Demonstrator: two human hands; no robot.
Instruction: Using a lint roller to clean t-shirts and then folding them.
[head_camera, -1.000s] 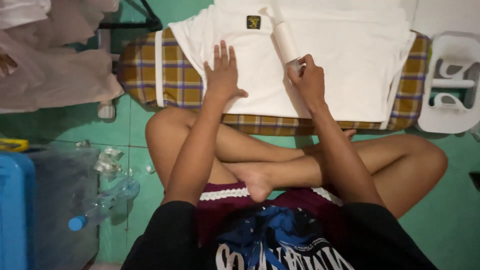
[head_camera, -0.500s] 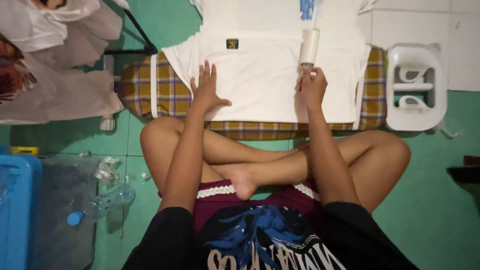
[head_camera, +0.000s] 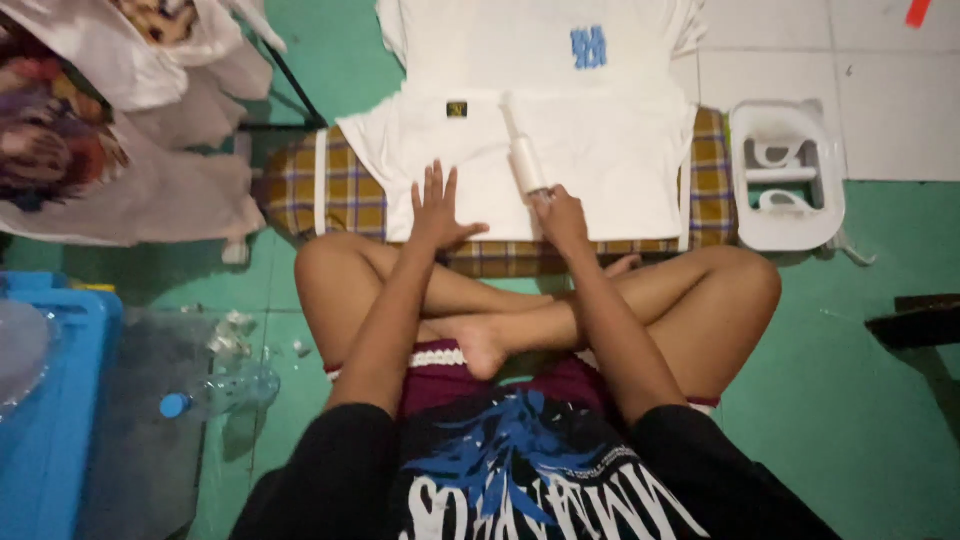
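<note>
A white shirt (head_camera: 590, 170) is lying across the plaid ironing board (head_camera: 350, 190), a white tray (head_camera: 790, 175) sitting just beside. The left hand (head_camera: 438, 212) is pressing flat, fingers spread; the right hand (head_camera: 560, 215) is gripping a white roller (head_camera: 524, 155) on the shirt.

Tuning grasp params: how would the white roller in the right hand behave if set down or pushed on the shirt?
The white roller is a cylinder on a thin handle, so it would probably roll sideways if released. It looks small and likely light. The right hand grips only the handle end; the white shirt beneath is soft and may bunch.
</note>
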